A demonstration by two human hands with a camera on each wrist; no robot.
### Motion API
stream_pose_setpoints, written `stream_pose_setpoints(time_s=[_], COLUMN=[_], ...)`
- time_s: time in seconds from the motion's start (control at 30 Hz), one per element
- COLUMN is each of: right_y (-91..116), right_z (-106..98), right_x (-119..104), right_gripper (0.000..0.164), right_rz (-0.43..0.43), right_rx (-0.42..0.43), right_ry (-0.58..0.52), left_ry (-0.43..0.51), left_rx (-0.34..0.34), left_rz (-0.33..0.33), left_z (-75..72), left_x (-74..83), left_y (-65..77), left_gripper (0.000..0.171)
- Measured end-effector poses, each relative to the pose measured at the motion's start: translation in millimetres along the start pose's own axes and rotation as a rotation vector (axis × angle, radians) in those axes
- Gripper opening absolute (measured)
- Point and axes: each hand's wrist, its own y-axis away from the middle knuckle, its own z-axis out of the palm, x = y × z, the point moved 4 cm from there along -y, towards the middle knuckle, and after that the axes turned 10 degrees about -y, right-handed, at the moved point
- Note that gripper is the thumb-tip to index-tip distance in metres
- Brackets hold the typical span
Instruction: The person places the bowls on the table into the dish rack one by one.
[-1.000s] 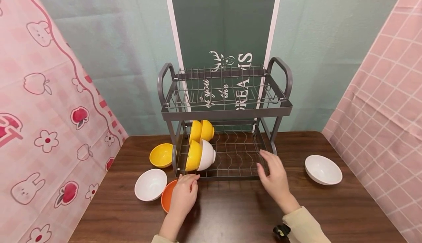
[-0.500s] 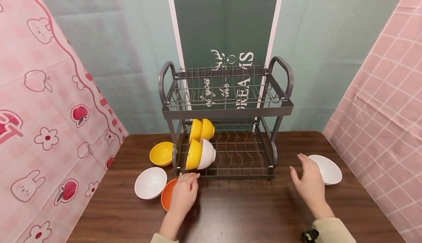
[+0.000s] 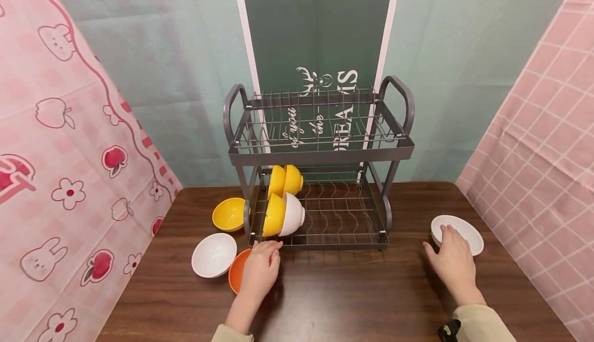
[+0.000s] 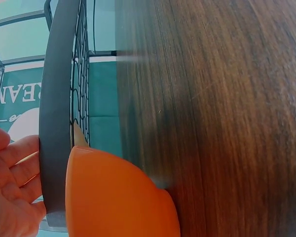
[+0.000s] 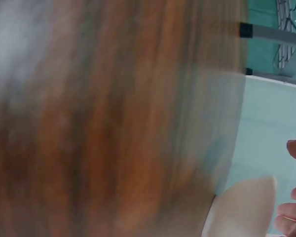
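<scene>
Near the brown wooden surface's (image 3: 334,300) right edge, the right hand (image 3: 454,260), released like the left hand (image 3: 261,266), hovered by a round white bowl (image 3: 469,232), likely mid-reach, needing a pinch.

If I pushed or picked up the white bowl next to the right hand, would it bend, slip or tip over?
The white bowl probably won't bend, since its rim makes a firm, even oval. Its smooth surface might feel a bit slippery. Its sides curve outward, so pushing hard on the rim could tip it.
</scene>
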Motion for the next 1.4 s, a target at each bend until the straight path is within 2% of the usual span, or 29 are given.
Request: stream_pose_setpoints(time_s=[0.4,0.7,0.83,1.07,1.23,1.4], right_y=[2.4,3.3,2.6,3.0,3.5,4.0], right_z=[4.2,4.7,2.7,-0.4,-3.1,-3.3], right_x=[9.0,12.1,13.3,15.6,15.0,15.0], right_gripper=[0.032,0.015,0.014,0.018,0.022,0.02], right_rz=[0.02,0.018,0.035,0.112,0.116,0.119], right_rx=[-0.11,-0.139,-0.16,-0.252,-0.268,-0.251], right_ry=[0.07,0.112,0.121,0.127,0.131,0.11], left_ry=[-0.011,-0.008,-0.004,0.0,-0.002,0.001], left_rx=[-0.016,0.006,0.014,0.024,0.025,-0.011], left_rz=[-0.007,0.004,0.009,0.009,0.01,-0.017], left_z=[2.1,2.7,1.7,1.6,2.0,1.8], left_x=[-1.1,-1.3,-0.5,-0.6,-0.6,-0.7], left_y=[0.0,1.0,1.0,1.1,1.2,0.6], left_gripper=[0.022,0.022,0.021,0.021,0.021,0.023])
